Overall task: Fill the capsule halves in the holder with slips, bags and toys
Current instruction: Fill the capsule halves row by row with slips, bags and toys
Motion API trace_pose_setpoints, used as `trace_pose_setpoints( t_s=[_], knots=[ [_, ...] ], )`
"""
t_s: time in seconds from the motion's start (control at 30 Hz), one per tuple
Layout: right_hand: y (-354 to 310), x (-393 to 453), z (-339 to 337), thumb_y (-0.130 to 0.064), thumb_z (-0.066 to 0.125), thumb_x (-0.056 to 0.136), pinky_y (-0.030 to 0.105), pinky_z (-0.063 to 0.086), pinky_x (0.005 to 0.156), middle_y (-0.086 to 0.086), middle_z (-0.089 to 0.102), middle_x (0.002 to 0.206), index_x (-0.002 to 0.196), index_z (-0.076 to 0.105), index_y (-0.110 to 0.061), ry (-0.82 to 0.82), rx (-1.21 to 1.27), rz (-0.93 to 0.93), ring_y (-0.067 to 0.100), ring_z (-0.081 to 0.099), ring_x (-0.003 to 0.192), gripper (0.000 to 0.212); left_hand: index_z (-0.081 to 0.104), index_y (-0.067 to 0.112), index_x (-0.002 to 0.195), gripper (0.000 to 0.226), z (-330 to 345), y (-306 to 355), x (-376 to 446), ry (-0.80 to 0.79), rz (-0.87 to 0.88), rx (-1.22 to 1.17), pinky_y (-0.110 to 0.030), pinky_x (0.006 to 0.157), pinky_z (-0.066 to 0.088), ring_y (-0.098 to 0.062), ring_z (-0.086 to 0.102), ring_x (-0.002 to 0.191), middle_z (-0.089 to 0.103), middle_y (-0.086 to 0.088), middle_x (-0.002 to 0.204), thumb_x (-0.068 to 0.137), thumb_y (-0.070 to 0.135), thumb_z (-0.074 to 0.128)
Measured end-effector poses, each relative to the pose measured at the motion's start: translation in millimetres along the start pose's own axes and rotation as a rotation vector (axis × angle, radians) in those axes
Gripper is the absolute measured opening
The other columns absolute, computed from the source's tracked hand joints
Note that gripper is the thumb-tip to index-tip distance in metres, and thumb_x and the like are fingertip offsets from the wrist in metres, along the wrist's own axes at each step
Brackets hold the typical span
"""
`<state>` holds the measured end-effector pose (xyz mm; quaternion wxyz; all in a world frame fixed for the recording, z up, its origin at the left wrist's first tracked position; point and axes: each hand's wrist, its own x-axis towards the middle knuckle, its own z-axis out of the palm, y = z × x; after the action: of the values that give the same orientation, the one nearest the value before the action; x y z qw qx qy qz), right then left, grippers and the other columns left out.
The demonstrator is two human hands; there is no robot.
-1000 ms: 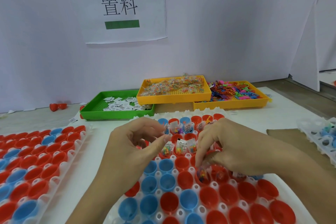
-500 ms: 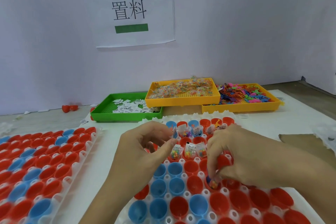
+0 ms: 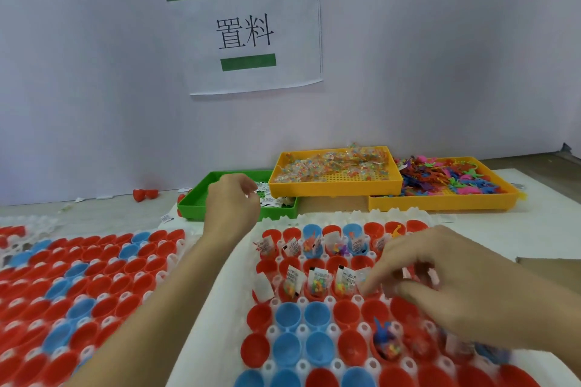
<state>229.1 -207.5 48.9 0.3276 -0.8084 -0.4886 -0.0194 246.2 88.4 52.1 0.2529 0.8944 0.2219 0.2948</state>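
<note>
Nearest, the white holder (image 3: 301, 331) carries red and blue capsule halves (image 3: 287, 317). The right hand (image 3: 456, 289) hovers over its right side, fingers loosely spread, its grip holding nothing visible. Farther in, filled halves show bags (image 3: 317, 281) and slips. Beyond, the left hand (image 3: 232, 203), fingers curled, reaches over the green tray (image 3: 201, 201) of slips (image 3: 276, 199); whether its grip holds one cannot be told.

Free passage: a bare strip of tabletop (image 3: 213, 264) is left between the two capsule holders, partly taken by the left forearm. Obstructions: the green tray (image 3: 195, 204) and two yellow trays (image 3: 333, 190) are ranged along the far wall.
</note>
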Motion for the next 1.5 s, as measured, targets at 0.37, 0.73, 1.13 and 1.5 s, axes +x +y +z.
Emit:
trace_pose_setpoints(
  t_s=[0.37, 0.73, 1.13, 1.5],
  knots=[
    [13, 9, -11, -0.012, 0.069, 0.09, 0.003, 0.042, 0.072, -0.037, 0.067, 0.088, 0.088, 0.073, -0.053, 0.114, 0.074, 0.086, -0.009, 0.061, 0.09, 0.042, 0.071, 0.01, 0.094, 0.018, 40, -8, 67, -0.418, -0.027, 0.348, -0.026, 0.072, 0.047, -0.02, 0.054, 0.082, 0.06, -0.01, 0.095, 0.091, -0.004, 0.059],
    [11, 9, -11, -0.013, 0.068, 0.09, 0.002, 0.04, 0.076, -0.038, 0.066, 0.088, 0.09, 0.073, -0.053, 0.118, 0.073, 0.1, -0.013, 0.058, 0.093, 0.04, 0.075, 0.008, 0.109, 0.024, 38, -21, 72, -0.429, 0.118, 0.397, -0.027, 0.067, 0.049, -0.016, 0.058, 0.076, 0.071, -0.014, 0.113, 0.092, -0.001, 0.061],
    [12, 10, -6, -0.014, 0.067, 0.091, 0.002, 0.039, 0.079, -0.038, 0.066, 0.092, 0.091, 0.071, -0.056, 0.087, 0.046, 0.124, -0.014, 0.057, 0.097, 0.042, 0.071, 0.008, 0.084, 0.006, 31, -27, 75, -0.193, -0.132, -0.035, -0.02, 0.047, 0.041, -0.013, 0.053, 0.059, 0.06, -0.003, 0.076, 0.089, 0.006, 0.067],
    [12, 10, -6, -0.014, 0.068, 0.09, 0.004, 0.041, 0.078, -0.039, 0.066, 0.091, 0.09, 0.069, -0.059, 0.089, 0.033, 0.125, -0.011, 0.058, 0.097, 0.046, 0.068, 0.011, 0.087, 0.003, 25, -35, 77, -0.094, -0.425, -0.52, -0.031, 0.072, 0.047, -0.023, 0.059, 0.083, 0.065, -0.01, 0.089, 0.089, 0.014, 0.069]
  ],
)
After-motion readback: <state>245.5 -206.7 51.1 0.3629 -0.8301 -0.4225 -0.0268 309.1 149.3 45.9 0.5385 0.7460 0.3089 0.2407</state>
